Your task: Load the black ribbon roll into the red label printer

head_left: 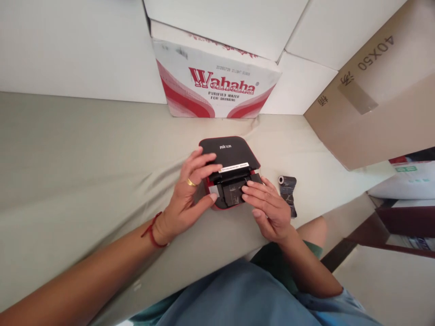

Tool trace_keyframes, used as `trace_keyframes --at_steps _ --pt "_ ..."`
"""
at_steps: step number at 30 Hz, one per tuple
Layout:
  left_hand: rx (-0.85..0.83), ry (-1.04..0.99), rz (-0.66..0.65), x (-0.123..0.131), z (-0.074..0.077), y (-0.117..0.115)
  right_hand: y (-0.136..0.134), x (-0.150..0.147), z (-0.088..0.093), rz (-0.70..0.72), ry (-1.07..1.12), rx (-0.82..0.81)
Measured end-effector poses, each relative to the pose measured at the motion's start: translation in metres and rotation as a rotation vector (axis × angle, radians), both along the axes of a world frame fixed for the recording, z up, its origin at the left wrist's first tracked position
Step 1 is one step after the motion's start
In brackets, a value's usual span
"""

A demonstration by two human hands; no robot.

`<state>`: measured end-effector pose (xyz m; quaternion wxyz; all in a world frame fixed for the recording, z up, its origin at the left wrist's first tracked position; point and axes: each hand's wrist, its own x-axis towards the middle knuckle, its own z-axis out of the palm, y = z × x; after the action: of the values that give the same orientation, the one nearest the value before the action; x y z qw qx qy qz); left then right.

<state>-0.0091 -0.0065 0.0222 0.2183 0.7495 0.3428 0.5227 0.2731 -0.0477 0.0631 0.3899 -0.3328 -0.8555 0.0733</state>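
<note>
A small black printer with a red rim (231,156) sits on the pale cloth-covered table (84,158), its front compartment open. My left hand (188,199) wraps round the printer's left side, thumb at the front corner, fingers on the lid; it wears a gold ring and a red wrist cord. My right hand (268,206) lies with fingers stretched flat, fingertips pressing a dark insert (234,192) in the open compartment. A small dark roll with a loose patterned strip (288,192) lies on the table just right of my right hand.
A white and red Wahaha water carton (214,81) stands behind the printer against white boxes. A large brown cardboard box (377,95) leans in at the right. Past the table's right edge are a dark red piece of furniture (390,226) and white packages.
</note>
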Motion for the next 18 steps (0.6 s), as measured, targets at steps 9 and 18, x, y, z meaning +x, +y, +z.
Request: trace_keyframes --at_steps 9,18 --pt "-0.222 -0.117 -0.039 -0.003 -0.009 0.008 -0.004 0.002 -0.007 -0.01 0.029 -0.058" --pt "-0.259 -0.215 -0.042 0.002 -0.028 0.016 -0.001 0.0 0.008 -0.02 0.004 -0.03"
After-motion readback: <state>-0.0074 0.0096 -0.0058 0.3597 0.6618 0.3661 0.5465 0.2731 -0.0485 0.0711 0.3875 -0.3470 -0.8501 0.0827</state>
